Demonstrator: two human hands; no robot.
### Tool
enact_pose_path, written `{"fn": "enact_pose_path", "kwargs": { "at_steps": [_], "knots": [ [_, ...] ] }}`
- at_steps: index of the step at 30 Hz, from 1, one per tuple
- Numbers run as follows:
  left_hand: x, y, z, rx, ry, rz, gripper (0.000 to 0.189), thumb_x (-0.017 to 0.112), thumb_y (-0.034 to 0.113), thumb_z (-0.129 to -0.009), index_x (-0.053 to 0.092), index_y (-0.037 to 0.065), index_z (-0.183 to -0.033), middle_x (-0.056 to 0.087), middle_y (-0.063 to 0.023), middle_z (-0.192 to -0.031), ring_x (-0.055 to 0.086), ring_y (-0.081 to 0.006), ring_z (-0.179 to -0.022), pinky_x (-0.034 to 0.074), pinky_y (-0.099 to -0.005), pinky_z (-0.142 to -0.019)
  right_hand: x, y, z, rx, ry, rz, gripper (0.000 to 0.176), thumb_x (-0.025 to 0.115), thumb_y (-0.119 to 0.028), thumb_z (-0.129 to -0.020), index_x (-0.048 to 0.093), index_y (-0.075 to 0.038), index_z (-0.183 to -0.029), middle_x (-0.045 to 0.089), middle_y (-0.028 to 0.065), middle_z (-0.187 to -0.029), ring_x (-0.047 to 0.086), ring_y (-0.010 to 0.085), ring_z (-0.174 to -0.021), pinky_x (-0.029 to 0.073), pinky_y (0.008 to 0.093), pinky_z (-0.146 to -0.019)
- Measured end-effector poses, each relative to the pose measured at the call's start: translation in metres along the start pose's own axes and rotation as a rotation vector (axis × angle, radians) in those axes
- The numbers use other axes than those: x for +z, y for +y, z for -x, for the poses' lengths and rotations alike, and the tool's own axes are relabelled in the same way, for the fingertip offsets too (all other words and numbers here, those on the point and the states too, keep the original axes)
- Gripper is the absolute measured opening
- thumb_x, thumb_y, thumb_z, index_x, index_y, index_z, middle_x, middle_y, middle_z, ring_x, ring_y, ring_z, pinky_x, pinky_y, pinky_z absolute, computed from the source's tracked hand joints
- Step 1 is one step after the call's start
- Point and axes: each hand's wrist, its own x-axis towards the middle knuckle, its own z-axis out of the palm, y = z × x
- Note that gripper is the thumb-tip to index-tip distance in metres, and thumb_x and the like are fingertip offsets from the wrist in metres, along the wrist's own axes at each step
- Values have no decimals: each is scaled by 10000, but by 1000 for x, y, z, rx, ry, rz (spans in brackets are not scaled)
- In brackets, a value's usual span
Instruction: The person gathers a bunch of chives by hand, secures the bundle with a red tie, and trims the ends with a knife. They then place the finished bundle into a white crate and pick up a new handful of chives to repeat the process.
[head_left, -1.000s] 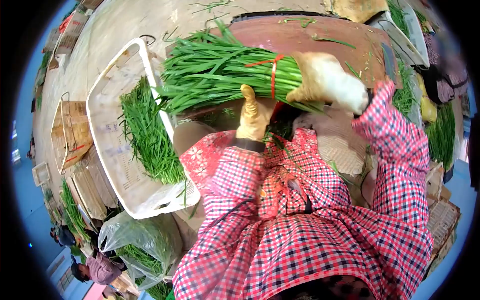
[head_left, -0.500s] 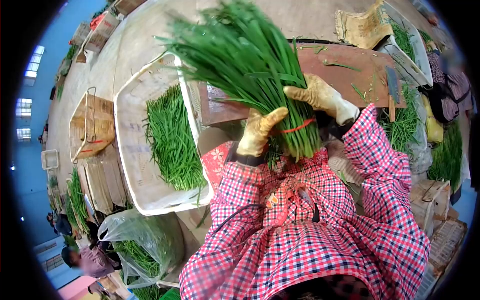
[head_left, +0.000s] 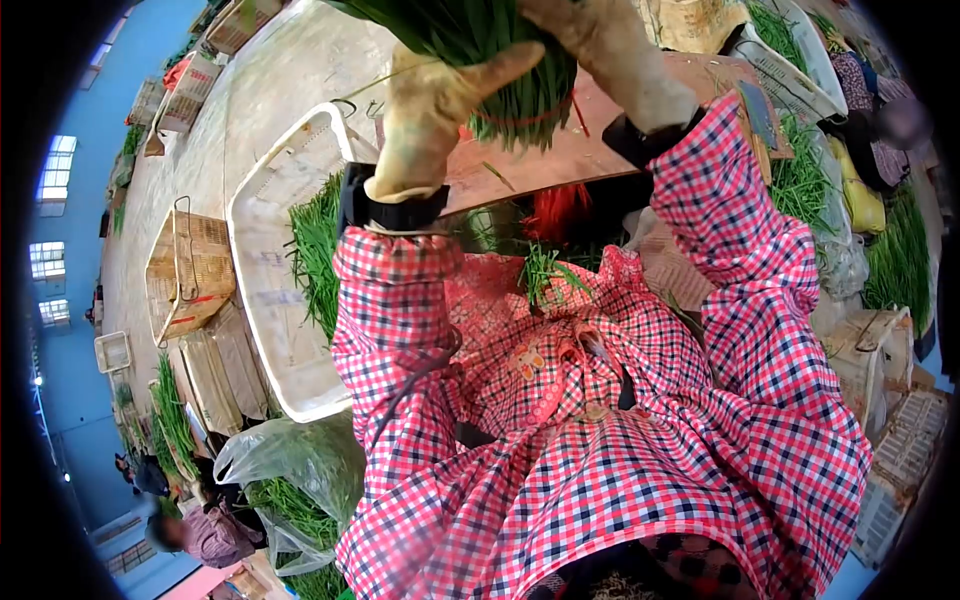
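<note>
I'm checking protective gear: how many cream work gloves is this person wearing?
2: one stained cream work glove on the left hand, a matching glove on the right hand.

Items in view, by number
One cream-gloved left hand [head_left: 425,115]; one cream-gloved right hand [head_left: 620,60]; two black wristbands [head_left: 405,212]; two sleeves of red, white and navy check [head_left: 395,290]; one bunch of long green leafy stalks [head_left: 470,30]; one thin red tie [head_left: 518,121] around it; one tuft of loose red strands [head_left: 558,212]; one flat reddish-brown board [head_left: 590,150]; one blue-grey blade with a wooden handle [head_left: 763,115]; two large white plastic crates, one at left [head_left: 262,215], one at upper right [head_left: 790,85]; one tan basket with a wire handle [head_left: 195,265]; one clear plastic bag [head_left: 290,455]; one yellow sack [head_left: 855,195]; at least three bright windows [head_left: 47,261]; at least two other people [head_left: 212,535].
</note>
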Motion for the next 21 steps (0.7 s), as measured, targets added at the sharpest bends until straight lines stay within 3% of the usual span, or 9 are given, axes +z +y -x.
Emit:
{"fn": "enact_pose_path", "kwargs": {
  "at_steps": [3,6,7,10,12,16,18,19,21],
  "knots": [
    [-3,-8,-8,-2,-63,17,200,637,219,-888,722,105,-1027,690,-35,-1081,675,-197,-833,542,-305,-759,10,-27,-22,74,-2,-434,557,575,-319,-977,408,16,-1389,549,155,-1292,630,242,-1092,546,355,-941],
    [13,-17,7,-199,-44,201,415,766,370,-782,687,38,-1018,722,-63,-1023,683,-189,-785,532,-323,-703,-11,-6,-2,153,-208,-565,574,643,-269,-940,416,16,-1384,536,135,-1315,622,234,-1087,537,350,-953],
    [21,-25,13,-233,-7,300,465,794,385,-759,677,12,-1011,728,-75,-1024,684,-176,-768,531,-322,-682,-1,-11,-6,23,-193,-9,576,683,-197,-915,421,21,-1379,548,140,-1308,618,222,-1074,541,342,-929],
    [29,-38,12,-442,-135,360,355,768,241,-802,661,-1,-1040,718,-87,-1017,657,-136,-793,529,-300,-709,9,16,-4,147,-75,-95,559,695,-92,-887,433,24,-1368,603,138,-1234,624,216,-1033,544,321,-877],
    [33,-33,-6,-622,-150,222,352,726,164,-848,633,29,-1159,678,-86,-1098,654,-198,-989,514,-353,-880,2,13,-11,82,-42,210,465,648,-6,-878,487,31,-1312,661,133,-1120,640,206,-963,535,304,-807],
    [23,-16,-17,-242,-92,458,225,580,100,-945,642,70,-1160,691,-61,-1050,673,-154,-919,542,-299,-793,21,-27,-21,73,48,369,365,626,-9,-888,540,54,-1238,675,149,-1083,650,223,-914,524,329,-804],
    [20,-27,-2,-243,-152,188,193,590,102,-941,652,58,-1119,693,-59,-1038,672,-154,-904,538,-290,-792,25,-34,-22,112,1,226,345,610,-14,-897,542,60,-1227,673,164,-1085,650,240,-926,521,338,-823],
    [19,-30,2,-237,-179,52,179,595,104,-939,658,52,-1098,693,-58,-1032,671,-154,-896,537,-286,-791,25,-21,-16,-206,44,439,330,589,-18,-907,546,55,-1226,668,177,-1089,642,251,-956,511,338,-854],
    [40,-24,4,-405,57,198,159,598,69,-916,671,67,-1057,686,-55,-963,659,-167,-873,526,-292,-746,26,24,-13,-142,92,418,334,589,-27,-910,546,50,-1232,667,175,-1095,634,249,-976,505,339,-871]
  ]
}}
